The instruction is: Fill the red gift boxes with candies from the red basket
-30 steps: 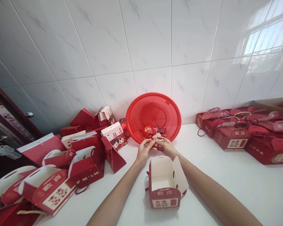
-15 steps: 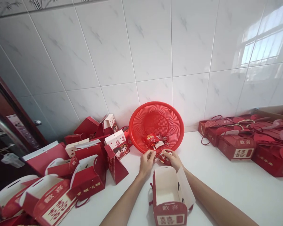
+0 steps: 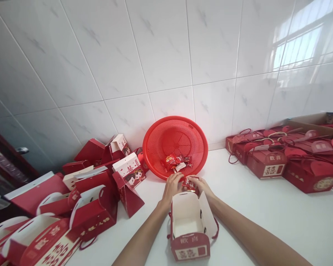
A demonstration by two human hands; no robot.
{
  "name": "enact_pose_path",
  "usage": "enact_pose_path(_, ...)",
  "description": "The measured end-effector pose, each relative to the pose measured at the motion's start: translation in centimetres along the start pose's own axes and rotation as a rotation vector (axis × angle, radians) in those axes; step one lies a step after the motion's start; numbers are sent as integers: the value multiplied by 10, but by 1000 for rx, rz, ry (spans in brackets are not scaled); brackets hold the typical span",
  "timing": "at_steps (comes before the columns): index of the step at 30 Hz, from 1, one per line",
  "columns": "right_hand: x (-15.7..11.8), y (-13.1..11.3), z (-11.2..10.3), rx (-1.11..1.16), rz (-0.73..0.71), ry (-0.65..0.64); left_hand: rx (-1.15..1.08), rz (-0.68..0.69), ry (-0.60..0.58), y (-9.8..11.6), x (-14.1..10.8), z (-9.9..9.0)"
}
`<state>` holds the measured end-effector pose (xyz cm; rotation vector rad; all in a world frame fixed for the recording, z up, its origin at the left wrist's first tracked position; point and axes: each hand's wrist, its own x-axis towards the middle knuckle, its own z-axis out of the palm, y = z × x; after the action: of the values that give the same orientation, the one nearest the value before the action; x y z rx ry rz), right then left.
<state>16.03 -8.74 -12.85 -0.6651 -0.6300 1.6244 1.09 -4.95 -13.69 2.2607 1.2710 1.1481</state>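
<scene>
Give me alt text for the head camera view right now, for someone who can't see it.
A person's right hand holds red packets just beyond an open red box, the left hand beside them. Farther back, a red basket on the white table contains more packets. Red boxes, many open, crowd the left; closed red boxes stand at right.

Bright window glare (image 3: 298, 50) on tiles (image 3: 166, 51); stretched edges

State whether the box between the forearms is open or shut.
Open: on the box, one flap leans outward and the pale inside shows.
</scene>
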Motion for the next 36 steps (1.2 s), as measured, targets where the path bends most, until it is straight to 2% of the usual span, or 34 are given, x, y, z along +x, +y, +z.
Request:
enact_pose_path(4,-3,-2,1,13,12,-10,94,23,-44,-5,-1,3)
enact_pose_path(8,-10,-4,2,2,-24,-18,174,54,-60,-2,0,1)
enact_pose_path(15,-26,-9,2,-49,-22,-10,335,110,-69,14,35,-2)
enact_pose_path(18,-30,-10,3,-51,20,0,434,79,-23,19,50,-10)
enact_pose_path(21,-31,-11,3,-30,59,5,541,-15,53,19,62,-22)
enact_pose_path(26,-28,-11,2,4,95,-15,649,-141,42,14,80,-43)
enact_pose_path(32,-24,-6,-1,10,91,-70,716,-132,96,20,100,-69)
enact_pose_path(36,-23,-6,-1,8,76,-88,737,-106,120,18,104,-74)
